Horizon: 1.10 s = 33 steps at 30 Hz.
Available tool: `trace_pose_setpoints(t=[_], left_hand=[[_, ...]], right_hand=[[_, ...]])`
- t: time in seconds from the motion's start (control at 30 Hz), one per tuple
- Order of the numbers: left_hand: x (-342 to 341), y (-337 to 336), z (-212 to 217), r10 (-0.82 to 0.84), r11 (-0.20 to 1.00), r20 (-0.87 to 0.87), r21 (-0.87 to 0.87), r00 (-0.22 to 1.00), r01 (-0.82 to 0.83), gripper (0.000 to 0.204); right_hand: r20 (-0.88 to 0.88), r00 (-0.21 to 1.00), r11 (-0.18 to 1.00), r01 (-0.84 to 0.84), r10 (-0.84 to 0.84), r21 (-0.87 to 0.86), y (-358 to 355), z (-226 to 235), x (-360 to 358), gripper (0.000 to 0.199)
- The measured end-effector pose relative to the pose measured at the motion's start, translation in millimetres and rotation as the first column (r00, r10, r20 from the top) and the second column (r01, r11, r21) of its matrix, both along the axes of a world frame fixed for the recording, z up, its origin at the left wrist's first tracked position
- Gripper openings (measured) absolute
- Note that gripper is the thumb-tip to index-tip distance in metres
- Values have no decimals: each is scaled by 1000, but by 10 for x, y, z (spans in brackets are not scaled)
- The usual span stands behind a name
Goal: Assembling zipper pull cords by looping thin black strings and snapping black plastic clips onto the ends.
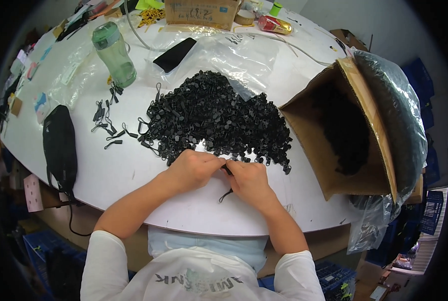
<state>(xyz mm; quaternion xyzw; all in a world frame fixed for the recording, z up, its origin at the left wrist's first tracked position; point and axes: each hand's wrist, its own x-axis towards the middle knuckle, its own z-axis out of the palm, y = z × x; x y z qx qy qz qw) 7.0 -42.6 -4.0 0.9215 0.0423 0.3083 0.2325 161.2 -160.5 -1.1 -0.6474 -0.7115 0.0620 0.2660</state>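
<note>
My left hand (196, 169) and my right hand (250, 181) meet at the near edge of a large heap of small black zipper pulls (209, 115). Between the fingertips of my right hand is a black zipper pull (227, 170), its cord loop hanging below toward me. The fingers of my left hand are pinched together against the right ones; what they grip is too small and covered to make out. Left of the heap, several loose black zipper pulls with cord loops (103, 114) lie scattered on the white table (143, 200).
To the right, an open cardboard box (311, 118) lies tipped, black pieces inside and clear plastic around it. On the left are a green bottle (114, 55) and a black pouch (60, 145). Behind the heap lie a plastic bag (249, 55), a black phone-like slab (175, 54) and a red can (275, 24).
</note>
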Motion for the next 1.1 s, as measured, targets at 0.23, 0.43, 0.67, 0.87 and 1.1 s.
trace_pose_setpoints(t=[0.23, 0.43, 0.67, 0.87, 1.1], left_hand=[[41, -115, 90, -2, 995, 73, -104, 997, 10, 29], [66, -119, 54, 31, 994, 148, -106, 989, -15, 29], [70, 20, -35, 124, 988, 155, -112, 980, -107, 14], [31, -19, -12, -66, 657, 157, -736, 985, 162, 4], [74, -193, 88, -108, 568, 144, -803, 984, 180, 15]], right_hand=[[31, 998, 998, 58, -59, 19, -14, 95, 11, 10], [-65, 995, 997, 79, -78, 21, -12, 92, -16, 9], [-94, 992, 996, 89, -90, -12, 62, 61, -104, 8], [-117, 992, 995, 36, -46, -90, 38, 142, -65, 7], [-188, 980, 997, 55, -62, -47, -35, 90, -60, 10]])
